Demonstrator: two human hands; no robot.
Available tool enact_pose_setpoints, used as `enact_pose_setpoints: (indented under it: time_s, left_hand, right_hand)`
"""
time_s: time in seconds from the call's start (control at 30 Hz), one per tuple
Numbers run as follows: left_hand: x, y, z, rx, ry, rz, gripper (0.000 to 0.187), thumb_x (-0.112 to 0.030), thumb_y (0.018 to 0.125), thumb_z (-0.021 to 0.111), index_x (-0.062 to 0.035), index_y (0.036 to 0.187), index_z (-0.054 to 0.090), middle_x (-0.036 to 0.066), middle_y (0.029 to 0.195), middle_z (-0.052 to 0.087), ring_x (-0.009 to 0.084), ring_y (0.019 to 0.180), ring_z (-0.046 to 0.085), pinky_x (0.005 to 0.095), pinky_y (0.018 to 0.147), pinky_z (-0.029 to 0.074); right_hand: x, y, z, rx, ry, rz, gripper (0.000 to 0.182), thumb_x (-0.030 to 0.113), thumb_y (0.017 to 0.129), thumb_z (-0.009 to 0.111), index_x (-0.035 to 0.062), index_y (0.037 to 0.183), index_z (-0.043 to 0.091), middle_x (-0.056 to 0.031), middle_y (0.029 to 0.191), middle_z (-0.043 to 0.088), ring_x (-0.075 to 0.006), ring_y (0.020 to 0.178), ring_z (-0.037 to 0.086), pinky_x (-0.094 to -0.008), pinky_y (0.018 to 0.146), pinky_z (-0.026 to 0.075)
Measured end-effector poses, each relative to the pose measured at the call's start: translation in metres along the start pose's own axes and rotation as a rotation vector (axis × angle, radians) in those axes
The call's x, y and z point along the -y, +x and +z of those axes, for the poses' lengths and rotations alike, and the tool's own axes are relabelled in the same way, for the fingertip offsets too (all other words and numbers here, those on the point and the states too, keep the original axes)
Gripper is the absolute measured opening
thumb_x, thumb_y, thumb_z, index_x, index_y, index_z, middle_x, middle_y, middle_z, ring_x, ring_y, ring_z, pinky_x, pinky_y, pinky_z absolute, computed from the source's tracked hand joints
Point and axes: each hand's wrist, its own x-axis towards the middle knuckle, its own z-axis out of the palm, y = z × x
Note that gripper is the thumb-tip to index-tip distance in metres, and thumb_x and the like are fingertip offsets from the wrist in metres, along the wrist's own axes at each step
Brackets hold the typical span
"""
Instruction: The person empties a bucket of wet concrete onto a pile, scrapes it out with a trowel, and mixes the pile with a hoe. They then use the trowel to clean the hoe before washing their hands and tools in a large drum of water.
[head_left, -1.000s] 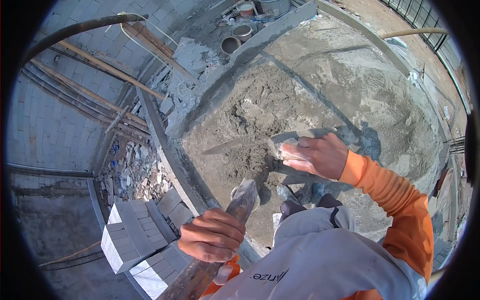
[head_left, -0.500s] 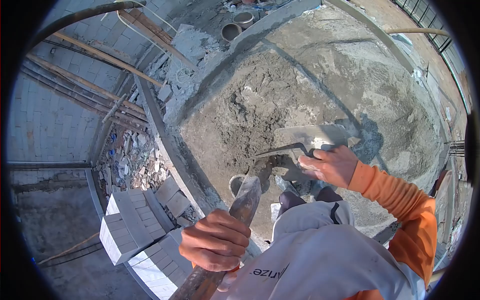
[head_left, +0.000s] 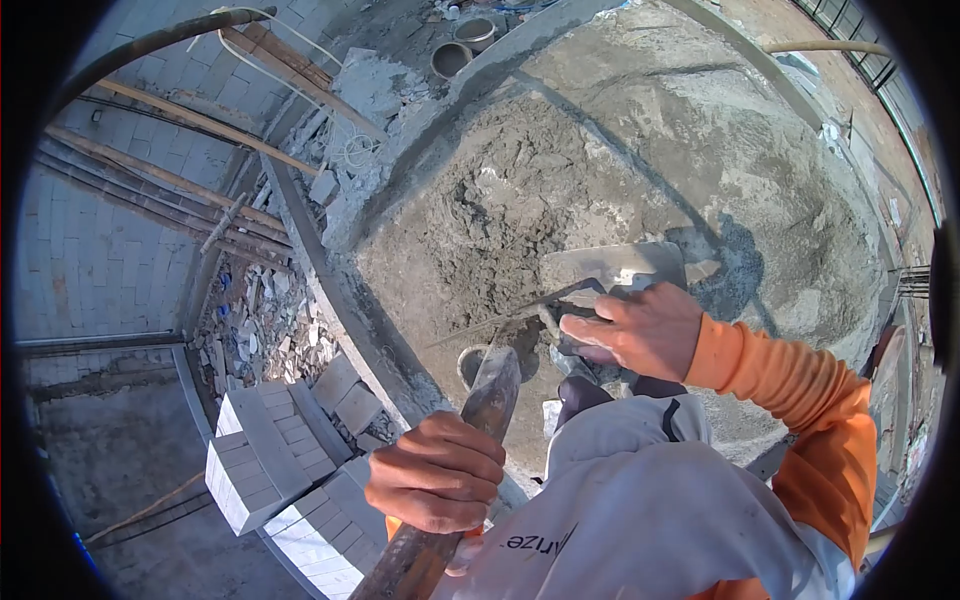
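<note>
My right hand (head_left: 637, 328), in an orange sleeve, grips the handle of a steel trowel (head_left: 598, 272) whose blade lies over a heap of wet grey mortar (head_left: 520, 210). My left hand (head_left: 437, 474) is closed round a thick, mortar-caked wooden handle (head_left: 478, 424) that runs from the bottom edge up towards the mortar. Just beyond the tip of that handle sits a small round container (head_left: 470, 366), partly hidden. My grey trousers and dark shoe (head_left: 580, 392) fill the lower middle.
A concrete ledge (head_left: 340, 300) borders the mortar on the left. Beyond it lie stacked white bricks (head_left: 262, 462), tile rubble (head_left: 260, 325), wooden planks (head_left: 190, 120) and a curved hose (head_left: 150, 45). Two buckets (head_left: 462, 45) stand at the top.
My right hand has drawn the trowel from a flat reach over the mortar back towards me and tilted its blade. The left hand and its handle have barely shifted.
</note>
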Motion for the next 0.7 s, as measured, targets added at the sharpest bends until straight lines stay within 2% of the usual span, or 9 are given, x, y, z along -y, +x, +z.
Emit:
enact_pose_setpoints:
  time_s: [0.07,0.2,0.27,0.33,0.4,0.47,0.5,0.63,0.7]
  left_hand:
    - [-0.004,0.002,-0.001,0.03,-0.011,0.003,0.012,0.007,0.075,0.069,0.0085,0.068,0.06,0.018,0.055,0.057,0.0268,0.044,0.057,0.0393,0.042,0.051]
    - [-0.003,0.001,-0.004,0.007,-0.022,-0.019,0.009,0.008,0.074,0.067,0.0092,0.068,0.06,0.019,0.055,0.057,0.0276,0.045,0.057,0.0398,0.043,0.051]
    - [-0.002,0.002,-0.002,0.018,-0.049,-0.017,0.01,0.008,0.074,0.067,0.0094,0.068,0.06,0.019,0.055,0.057,0.0278,0.045,0.057,0.0399,0.043,0.051]
    - [-0.002,0.005,0.001,-0.006,-0.049,0.002,0.011,0.007,0.075,0.069,0.0096,0.068,0.06,0.019,0.055,0.057,0.028,0.044,0.057,0.0398,0.042,0.051]
    - [-0.003,0.005,0.002,-0.018,-0.04,-0.027,0.013,0.006,0.076,0.069,0.0096,0.068,0.06,0.019,0.055,0.057,0.0277,0.044,0.057,0.0398,0.042,0.051]
    - [0.003,0.003,0.001,-0.046,-0.02,-0.06,0.014,0.005,0.077,0.07,0.0096,0.068,0.06,0.019,0.055,0.057,0.0274,0.043,0.057,0.0397,0.041,0.051]
    - [0.005,0.001,0.0,-0.028,-0.023,-0.038,0.016,0.003,0.08,0.07,0.0097,0.068,0.06,0.019,0.056,0.057,0.0271,0.044,0.057,0.0399,0.042,0.051]
    - [0.004,0.001,-0.006,0.017,0.025,-0.067,0.022,-0.007,0.082,0.072,0.0086,0.071,0.06,0.017,0.057,0.058,0.0265,0.048,0.06,0.0407,0.045,0.053]
    - [0.009,-0.002,-0.01,0.007,0.086,-0.079,0.023,-0.012,0.08,0.071,0.0064,0.075,0.059,0.014,0.056,0.058,0.0238,0.046,0.06,0.0394,0.045,0.055]
  right_hand:
    - [-0.024,0.001,0.028,0.183,-0.21,0.033,0.04,0.04,0.087,0.065,0.0198,0.121,0.061,-0.0058,0.08,0.059,-0.023,0.056,0.061,-0.0362,0.048,0.047]
    - [-0.012,0.02,-0.007,-0.002,-0.079,0.097,0.036,0.034,0.091,0.061,0.0158,0.122,0.061,-0.0101,0.086,0.064,-0.0253,0.059,0.064,-0.0364,0.05,0.049]
    - [-0.002,0.016,-0.007,0.004,-0.015,0.104,0.035,0.033,0.092,0.059,0.0148,0.122,0.062,-0.0112,0.088,0.065,-0.0261,0.061,0.065,-0.0378,0.051,0.05]
    - [-0.008,0.007,0.012,0.32,-0.128,0.118,0.036,0.036,0.091,0.06,0.0157,0.121,0.062,-0.0093,0.082,0.064,-0.0261,0.065,0.065,-0.0391,0.051,0.049]
    - [-0.02,0.009,0.013,0.28,-0.046,0.123,0.037,0.036,0.092,0.06,0.0157,0.122,0.062,-0.0104,0.081,0.066,-0.0281,0.067,0.066,-0.0404,0.054,0.05]
    - [-0.016,0.013,0.0,0.179,0.016,0.282,0.039,0.031,0.094,0.056,0.0135,0.129,0.056,-0.0122,0.074,0.066,-0.0319,0.063,0.065,-0.0416,0.055,0.05]
    - [-0.009,0.011,-0.006,0.034,0.052,0.284,0.041,0.029,0.094,0.056,0.0144,0.131,0.055,-0.0125,0.081,0.067,-0.031,0.063,0.065,-0.0418,0.056,0.05]
    - [-0.005,-0.01,0.032,0.276,0.092,0.251,0.041,0.037,0.093,0.058,0.0163,0.128,0.057,-0.0128,0.091,0.067,-0.0313,0.066,0.066,-0.0415,0.06,0.052]
    - [-0.005,-0.005,0.031,0.253,0.033,0.301,0.04,0.036,0.093,0.057,0.0154,0.128,0.058,-0.013,0.09,0.067,-0.0316,0.066,0.066,-0.0414,0.06,0.052]
